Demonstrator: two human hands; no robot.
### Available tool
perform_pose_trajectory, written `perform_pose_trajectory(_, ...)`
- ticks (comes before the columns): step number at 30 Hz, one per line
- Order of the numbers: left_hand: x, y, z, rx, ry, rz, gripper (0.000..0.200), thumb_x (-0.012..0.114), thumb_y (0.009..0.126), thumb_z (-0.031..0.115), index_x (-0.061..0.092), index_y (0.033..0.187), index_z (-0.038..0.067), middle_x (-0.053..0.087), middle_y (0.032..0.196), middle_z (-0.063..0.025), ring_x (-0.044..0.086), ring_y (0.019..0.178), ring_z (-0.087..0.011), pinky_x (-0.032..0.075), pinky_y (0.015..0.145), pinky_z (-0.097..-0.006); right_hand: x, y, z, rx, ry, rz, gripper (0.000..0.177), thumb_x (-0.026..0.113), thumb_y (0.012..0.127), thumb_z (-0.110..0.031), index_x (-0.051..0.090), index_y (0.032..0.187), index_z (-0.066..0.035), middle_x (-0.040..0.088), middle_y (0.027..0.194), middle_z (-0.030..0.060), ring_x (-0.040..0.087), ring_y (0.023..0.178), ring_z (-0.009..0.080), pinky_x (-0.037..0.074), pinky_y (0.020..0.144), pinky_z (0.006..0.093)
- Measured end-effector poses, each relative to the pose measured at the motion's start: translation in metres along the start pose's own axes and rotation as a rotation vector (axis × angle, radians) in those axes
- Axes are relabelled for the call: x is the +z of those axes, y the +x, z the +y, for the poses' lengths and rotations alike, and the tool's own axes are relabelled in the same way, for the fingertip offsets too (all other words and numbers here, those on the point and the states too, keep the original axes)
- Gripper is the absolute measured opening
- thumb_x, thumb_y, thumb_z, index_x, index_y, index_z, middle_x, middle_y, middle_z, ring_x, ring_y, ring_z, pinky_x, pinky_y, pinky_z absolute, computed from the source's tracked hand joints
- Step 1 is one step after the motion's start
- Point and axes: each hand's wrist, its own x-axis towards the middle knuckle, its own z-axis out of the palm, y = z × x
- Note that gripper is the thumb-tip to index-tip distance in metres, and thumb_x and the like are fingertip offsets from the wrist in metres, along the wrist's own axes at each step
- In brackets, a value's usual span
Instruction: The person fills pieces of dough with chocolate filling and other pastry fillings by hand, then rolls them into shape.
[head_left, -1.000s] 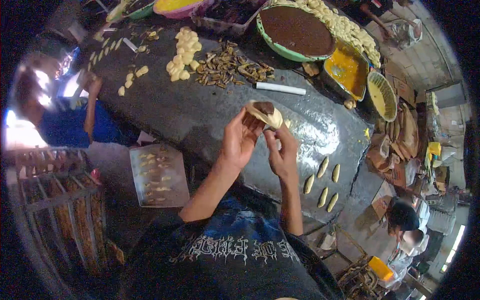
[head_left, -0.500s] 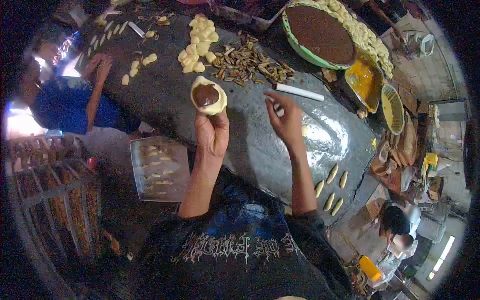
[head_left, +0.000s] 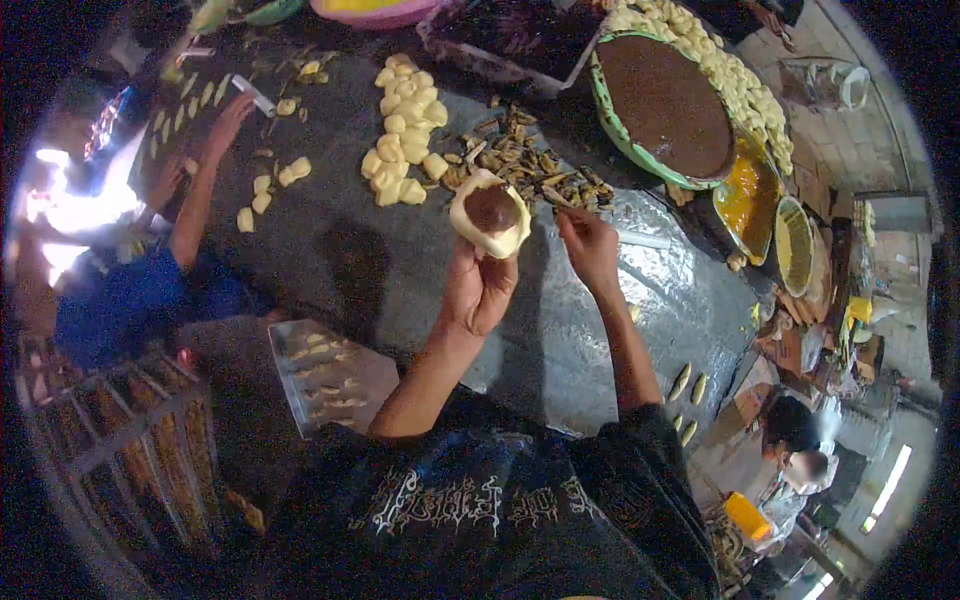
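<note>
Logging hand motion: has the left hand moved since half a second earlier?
Yes: the left hand has shifted rightward relative to the pale dough pile.

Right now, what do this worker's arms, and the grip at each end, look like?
The left grip and right grip are human hands, no gloves visible. Bare forearms emerge from dark sleeves of a black shirt with pale, jagged lettering.

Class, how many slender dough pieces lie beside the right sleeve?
4: upper-left piece, upper-right piece, lower-left piece and lower-right piece. The right sleeve may hide more.
</note>
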Motion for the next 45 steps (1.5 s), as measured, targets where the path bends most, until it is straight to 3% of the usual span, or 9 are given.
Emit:
perform_pose_trajectory(7,0.020,0.012,-0.075,0.018,0.397,-0.130,0.046,0.060,0.101,0.014,0.045,0.145,0.006,0.055,0.142,-0.0133,0.057,0.128,-0.0264,0.056,0.102,-0.0394,-0.126,-0.051,-0.186,-0.394,0.148,0.302,0.018,0.079,0.084,-0.004,0.075,0.102,-0.004,0.075,0.095,0.0084,0.069,0.080,0.0173,0.054,0.075,0.0298)
perform_pose_trajectory(9,0.037,0.002,-0.103,0.220,1.089,-0.199,0.050,0.058,0.102,0.009,0.040,0.148,0.006,0.051,0.143,-0.0123,0.055,0.130,-0.0238,0.051,0.108,-0.0356,-0.148,-0.064,-0.199,-0.552,0.042,0.336,0.021,0.080,0.080,-0.003,0.076,0.101,-0.006,0.075,0.097,0.0072,0.069,0.083,0.0207,0.054,0.075,0.0318)
perform_pose_trajectory(13,0.028,-0.007,-0.140,0.110,0.878,-0.111,0.061,0.064,0.096,-0.001,0.034,0.149,0.006,0.051,0.140,-0.0097,0.053,0.129,-0.0168,0.048,0.107,-0.0300,-0.181,-0.094,-0.203,-0.792,-0.267,0.306,0.023,0.079,0.078,-0.005,0.077,0.100,-0.010,0.075,0.101,0.0061,0.068,0.088,0.0263,0.054,0.075,0.0356)
perform_pose_trajectory(17,0.034,-0.045,-0.180,0.380,1.703,-0.232,0.049,0.057,0.104,0.019,0.038,0.147,0.006,0.053,0.138,-0.0117,0.056,0.127,-0.0200,0.051,0.105,-0.0345,-0.214,-0.167,-0.197,-0.668,-0.052,0.328,0.023,0.080,0.080,-0.014,0.076,0.101,-0.004,0.075,0.104,0.0088,0.067,0.086,0.0274,0.053,0.076,0.0374)
perform_pose_trajectory(24,0.018,-0.100,-0.251,0.149,0.775,-0.300,0.072,0.076,0.091,0.031,0.037,0.144,0.004,0.054,0.137,-0.0147,0.056,0.125,-0.0245,0.048,0.107,-0.0358,-0.247,-0.252,-0.154,-1.067,-0.761,0.430,0.040,0.079,0.070,-0.019,0.073,0.109,-0.011,0.069,0.117,0.0065,0.063,0.090,0.0240,0.050,0.076,0.0388)
perform_pose_trajectory(27,0.011,-0.124,-0.283,0.408,1.027,-0.598,0.067,0.074,0.091,0.017,0.040,0.147,0.004,0.054,0.140,-0.0150,0.056,0.130,-0.0233,0.050,0.106,-0.0385,-0.256,-0.270,-0.137,-1.098,-0.696,0.466,0.038,0.080,0.069,-0.016,0.074,0.106,-0.011,0.068,0.114,0.0060,0.063,0.090,0.0240,0.049,0.074,0.0387)
perform_pose_trajectory(31,-0.002,-0.138,-0.284,-0.020,0.670,-0.308,0.065,0.072,0.090,0.021,0.044,0.145,0.002,0.057,0.136,-0.0172,0.057,0.128,-0.0247,0.044,0.111,-0.0405,-0.270,-0.286,-0.151,-1.060,-0.471,0.476,0.035,0.083,0.068,-0.008,0.076,0.103,-0.008,0.067,0.102,0.0053,0.062,0.084,0.0243,0.049,0.072,0.0373)
perform_pose_trajectory(40,0.031,-0.123,-0.266,-0.361,0.465,-0.495,0.059,0.061,0.098,0.035,0.043,0.145,0.003,0.057,0.136,-0.0167,0.059,0.123,-0.0299,0.046,0.108,-0.0462,-0.267,-0.288,-0.162,-0.628,-0.163,0.520,0.043,0.082,0.081,-0.012,0.070,0.122,-0.004,0.072,0.105,0.0137,0.070,0.089,0.0246,0.055,0.079,0.0341)
perform_pose_trajectory(45,0.040,-0.111,-0.241,-0.072,1.238,-0.479,0.032,0.071,0.097,0.016,0.055,0.123,0.005,0.066,0.112,-0.0035,0.065,0.101,-0.0120,0.055,0.086,-0.0267,-0.251,-0.288,-0.153,-0.485,0.007,0.420,0.021,0.073,0.085,-0.006,0.075,0.105,-0.005,0.072,0.094,0.0153,0.071,0.081,0.0321,0.056,0.073,0.0395)
